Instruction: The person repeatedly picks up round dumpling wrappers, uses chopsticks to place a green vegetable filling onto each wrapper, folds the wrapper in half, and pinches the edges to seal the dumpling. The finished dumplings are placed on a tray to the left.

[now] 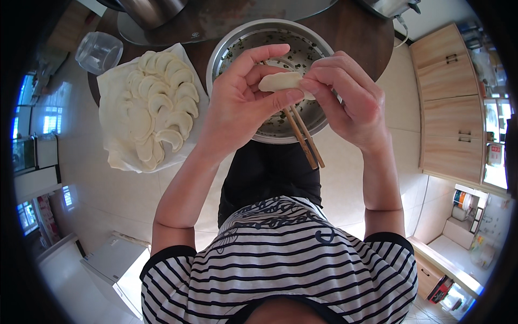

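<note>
Over a steel bowl (238, 30) I hold a folded dumpling (281, 82) in both hands. My left hand (247, 93) cups it from the left, thumb along its near side. The fingertips of my right hand (352, 93) pinch its right end. Bits of chopped green filling (297, 56) cling to the inside of the bowl. A pair of wooden chopsticks (303, 139) leans in the bowl, the thick ends sticking out over the near rim. To the left, several shaped dumplings (162, 83) and a stack of flat dumpling wrappers (147, 152) lie on a white cloth (111, 109).
A clear jar (99, 52) stands at the table's left edge. Behind the bowl are a glass panel (226, 20), a metal pot (151, 12) and a steel appliance (384, 8) with a cord. Wooden cabinets (451, 117) line the right side.
</note>
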`<state>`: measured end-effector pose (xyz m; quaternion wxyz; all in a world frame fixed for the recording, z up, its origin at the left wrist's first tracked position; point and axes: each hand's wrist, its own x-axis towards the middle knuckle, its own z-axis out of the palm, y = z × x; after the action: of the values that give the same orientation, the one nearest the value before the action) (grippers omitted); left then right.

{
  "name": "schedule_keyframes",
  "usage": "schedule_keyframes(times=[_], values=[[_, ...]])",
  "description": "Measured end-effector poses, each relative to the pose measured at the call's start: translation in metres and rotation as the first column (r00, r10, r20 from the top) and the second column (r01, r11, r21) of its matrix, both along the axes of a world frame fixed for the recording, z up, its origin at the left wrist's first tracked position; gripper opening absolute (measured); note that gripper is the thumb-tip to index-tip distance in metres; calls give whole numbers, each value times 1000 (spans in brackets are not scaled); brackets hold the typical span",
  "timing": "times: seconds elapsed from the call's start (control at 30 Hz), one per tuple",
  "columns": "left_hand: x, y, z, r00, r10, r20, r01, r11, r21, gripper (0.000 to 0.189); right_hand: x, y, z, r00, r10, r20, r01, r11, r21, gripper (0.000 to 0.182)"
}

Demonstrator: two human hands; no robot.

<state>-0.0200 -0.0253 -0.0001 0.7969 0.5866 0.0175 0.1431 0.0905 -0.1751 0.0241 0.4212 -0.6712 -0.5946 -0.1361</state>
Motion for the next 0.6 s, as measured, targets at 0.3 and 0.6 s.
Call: schedule_keyframes(times=[0.3, 0.6], values=[[0, 1, 2, 1000, 16, -16, -16, 1000, -3, 57, -1, 4, -5, 996, -47, -76, 49, 998, 25, 10], [15, 23, 12, 983, -52, -175, 87, 977, 195, 53, 28, 0, 2, 784, -115, -609, 60, 992, -110, 34]])
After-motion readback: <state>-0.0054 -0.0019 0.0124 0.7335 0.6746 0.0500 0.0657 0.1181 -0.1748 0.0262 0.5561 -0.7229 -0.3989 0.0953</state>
